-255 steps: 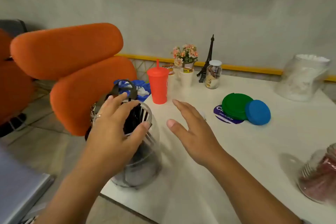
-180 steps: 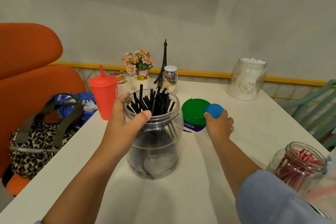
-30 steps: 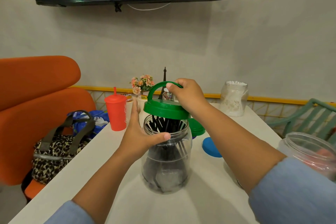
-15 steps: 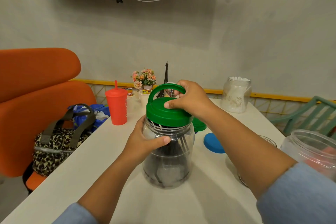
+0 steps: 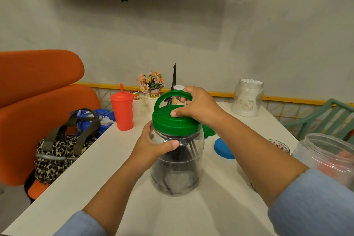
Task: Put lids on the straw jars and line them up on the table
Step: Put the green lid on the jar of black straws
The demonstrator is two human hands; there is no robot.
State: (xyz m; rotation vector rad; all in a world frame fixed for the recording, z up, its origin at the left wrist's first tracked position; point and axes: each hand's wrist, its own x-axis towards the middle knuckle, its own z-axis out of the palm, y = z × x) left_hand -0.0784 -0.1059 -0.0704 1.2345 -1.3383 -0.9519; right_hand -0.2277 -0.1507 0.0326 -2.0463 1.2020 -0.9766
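A clear jar of black straws [image 5: 177,170] stands upright in the middle of the white table [image 5: 210,214]. A green lid with a loop handle [image 5: 173,120] sits on its mouth. My right hand [image 5: 199,106] grips the lid, thumb on top and fingers curled around the handle. My left hand [image 5: 153,145] wraps around the jar's shoulder just below the lid. An open jar of white straws [image 5: 247,99] stands at the far right. An open jar with red straws [image 5: 325,157] is close at the right edge. A blue lid [image 5: 222,148] and another green lid [image 5: 208,132] lie behind my right forearm.
A red tumbler with a straw [image 5: 123,112], small flower pot [image 5: 151,84], Eiffel tower figure [image 5: 174,76] and cups stand at the table's far end. An orange chair [image 5: 38,90] holds a leopard-print bag [image 5: 59,151] on the left. A green chair [image 5: 325,119] is at the right.
My right hand has lowered the green lid fully onto the black-straw jar. My left hand has kept its hold on the jar's shoulder.
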